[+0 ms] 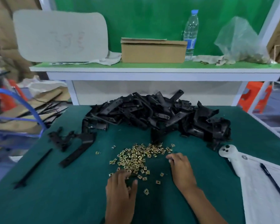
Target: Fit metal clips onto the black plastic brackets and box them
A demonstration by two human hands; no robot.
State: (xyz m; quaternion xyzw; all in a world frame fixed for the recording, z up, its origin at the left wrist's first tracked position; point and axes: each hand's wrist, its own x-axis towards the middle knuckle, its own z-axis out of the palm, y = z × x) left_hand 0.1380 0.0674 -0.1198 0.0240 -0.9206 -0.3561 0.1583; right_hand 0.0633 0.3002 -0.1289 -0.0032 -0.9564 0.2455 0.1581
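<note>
Both hands work at the scatter of metal clips [134, 156] lying loose on the green worktop [71, 199]. The left hand [120, 189] rests palm down on the near edge of the scatter, fingers spread and relaxed over a few clips, gripping nothing that shows. The right hand [181, 168] sits at the scatter's right edge with its fingertips curled in; it may be pinching a single clip, but the blur there leaves me unable to tell whether that grip is closed on anything. The black plastic brackets [160, 113] lie heaped behind the clips, touching the far edge of the scatter, and a few separate brackets [78, 144] lie apart to the left.

The main risk, as I judge it, is the sweeping left palm: dragged across, it could push the small clips further apart or off the near edge of the worktop (several already lie stray toward the person). Reaching into the tangled heap could also tip brackets down onto the clips and bury them.

The cardboard box [153, 50] stands on the shelf [152, 68] above, its flaps mostly shut, so its contents are hidden. A clear plastic bag [239, 41] at the shelf's right end holds what look like more clips, beside a water bottle [191, 33].
</note>
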